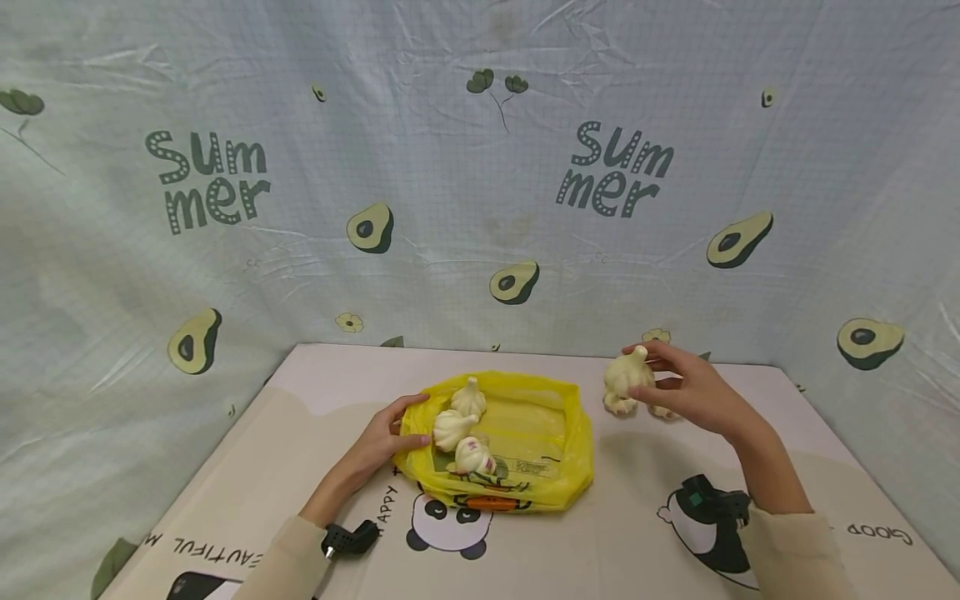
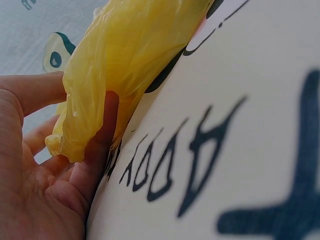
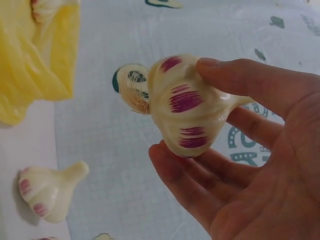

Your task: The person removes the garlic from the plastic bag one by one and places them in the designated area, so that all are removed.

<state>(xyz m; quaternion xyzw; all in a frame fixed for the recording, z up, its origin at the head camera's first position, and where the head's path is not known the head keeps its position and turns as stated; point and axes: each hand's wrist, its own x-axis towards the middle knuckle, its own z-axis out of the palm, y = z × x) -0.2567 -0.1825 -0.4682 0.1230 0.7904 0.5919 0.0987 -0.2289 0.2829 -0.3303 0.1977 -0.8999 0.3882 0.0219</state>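
Observation:
A yellow plastic bag (image 1: 577,450) lies with its mouth spread wide, and three white garlic bulbs (image 1: 468,398) sit at its left inside. My left hand (image 1: 386,432) pinches the bag's left rim; in the left wrist view the gathered yellow film (image 2: 82,120) passes between thumb and fingers. At the right, my right hand (image 1: 693,392) holds a garlic bulb (image 3: 187,107) between thumb and fingertips. That bulb has purple streaks and a tuft of roots. Just below the right hand, more garlic (image 1: 619,405) rests on the table, partly hidden by the hand and the held bulb.
The pale table (image 1: 337,375) carries printed lettering and a panda (image 1: 448,525) in front of the bag. A white sheet with avocado prints (image 1: 513,283) hangs behind the table's back edge and along both sides. One dark object (image 1: 197,586) shows at the lower left.

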